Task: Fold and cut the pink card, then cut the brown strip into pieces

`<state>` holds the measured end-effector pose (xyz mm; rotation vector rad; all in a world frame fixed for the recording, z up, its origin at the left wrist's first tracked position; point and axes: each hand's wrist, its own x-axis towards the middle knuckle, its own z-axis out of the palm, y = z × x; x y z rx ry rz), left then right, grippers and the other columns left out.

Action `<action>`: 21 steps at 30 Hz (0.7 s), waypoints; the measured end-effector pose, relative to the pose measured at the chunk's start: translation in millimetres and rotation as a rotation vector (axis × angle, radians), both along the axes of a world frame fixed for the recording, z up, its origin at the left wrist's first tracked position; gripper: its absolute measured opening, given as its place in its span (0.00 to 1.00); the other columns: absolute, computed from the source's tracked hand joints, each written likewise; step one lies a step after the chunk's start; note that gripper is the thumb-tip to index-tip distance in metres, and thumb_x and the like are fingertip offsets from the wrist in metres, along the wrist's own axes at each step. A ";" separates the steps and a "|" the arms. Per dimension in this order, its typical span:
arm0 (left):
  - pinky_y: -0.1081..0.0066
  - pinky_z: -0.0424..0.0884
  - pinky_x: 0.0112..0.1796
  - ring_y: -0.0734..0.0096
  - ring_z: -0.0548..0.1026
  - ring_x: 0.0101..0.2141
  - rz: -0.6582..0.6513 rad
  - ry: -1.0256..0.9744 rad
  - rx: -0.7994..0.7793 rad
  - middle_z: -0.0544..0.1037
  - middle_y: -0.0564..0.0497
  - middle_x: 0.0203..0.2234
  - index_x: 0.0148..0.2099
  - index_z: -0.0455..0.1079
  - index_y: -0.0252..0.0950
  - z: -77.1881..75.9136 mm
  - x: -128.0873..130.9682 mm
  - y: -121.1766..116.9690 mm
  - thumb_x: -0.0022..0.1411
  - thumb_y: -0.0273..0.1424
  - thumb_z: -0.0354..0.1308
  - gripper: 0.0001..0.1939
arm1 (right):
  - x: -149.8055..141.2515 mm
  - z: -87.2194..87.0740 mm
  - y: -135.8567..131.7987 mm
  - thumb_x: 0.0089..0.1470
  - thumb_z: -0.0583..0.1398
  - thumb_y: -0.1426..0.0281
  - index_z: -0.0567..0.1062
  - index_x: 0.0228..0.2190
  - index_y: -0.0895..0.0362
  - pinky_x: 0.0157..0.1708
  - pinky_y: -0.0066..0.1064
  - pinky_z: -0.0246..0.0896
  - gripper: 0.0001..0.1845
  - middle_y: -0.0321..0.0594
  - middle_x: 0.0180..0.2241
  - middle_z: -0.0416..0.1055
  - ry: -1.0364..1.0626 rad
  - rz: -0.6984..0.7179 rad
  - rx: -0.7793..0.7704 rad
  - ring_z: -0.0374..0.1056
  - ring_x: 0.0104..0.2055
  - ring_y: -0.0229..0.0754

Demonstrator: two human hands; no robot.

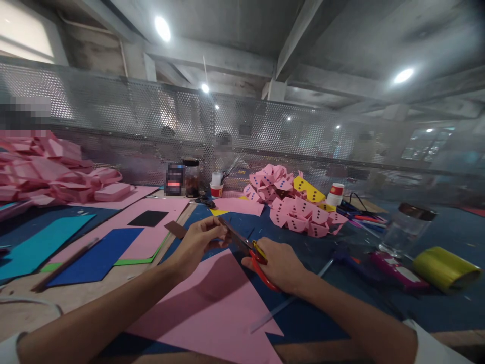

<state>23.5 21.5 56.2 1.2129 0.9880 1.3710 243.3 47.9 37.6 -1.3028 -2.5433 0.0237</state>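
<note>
My right hand (278, 265) is closed round the red and yellow handles of a pair of scissors (246, 246), whose blades point up and left. My left hand (202, 237) pinches a small dark piece of paper (223, 230) right at the scissor blades. Both hands hover over a large pink paper sheet (215, 308) that lies on the dark blue table cover (435, 303).
Sheets of pink, blue, teal and black paper (113, 242) lie at the left, with a stack of folded pink pieces (45, 169) behind. A heap of pink and yellow dotted cut-outs (295, 202) sits at centre back. Jars, glue bottles, pens and a yellow roll (445, 268) stand at the right. A perforated metal screen (242, 131) bounds the back.
</note>
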 end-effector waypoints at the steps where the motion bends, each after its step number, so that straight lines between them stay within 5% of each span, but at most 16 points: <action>1: 0.70 0.70 0.35 0.73 0.71 0.29 -0.003 -0.003 0.000 0.73 0.53 0.25 0.29 0.69 0.35 -0.1 -0.1 0.2 0.54 0.31 0.62 0.06 | 0.0 0.6 -0.4 0.56 0.49 0.41 0.69 0.34 0.54 0.26 0.29 0.44 0.29 0.38 0.34 0.73 0.001 0.000 -0.004 0.71 0.34 0.42; 21: 0.69 0.70 0.37 0.72 0.72 0.29 -0.001 0.006 -0.011 0.73 0.53 0.25 0.29 0.69 0.35 1.7 0.6 -1.4 0.54 0.31 0.63 0.07 | 0.6 3.7 -2.2 0.58 0.46 0.43 0.71 0.33 0.55 0.27 0.29 0.47 0.30 0.39 0.34 0.74 -0.040 0.033 0.004 0.71 0.35 0.41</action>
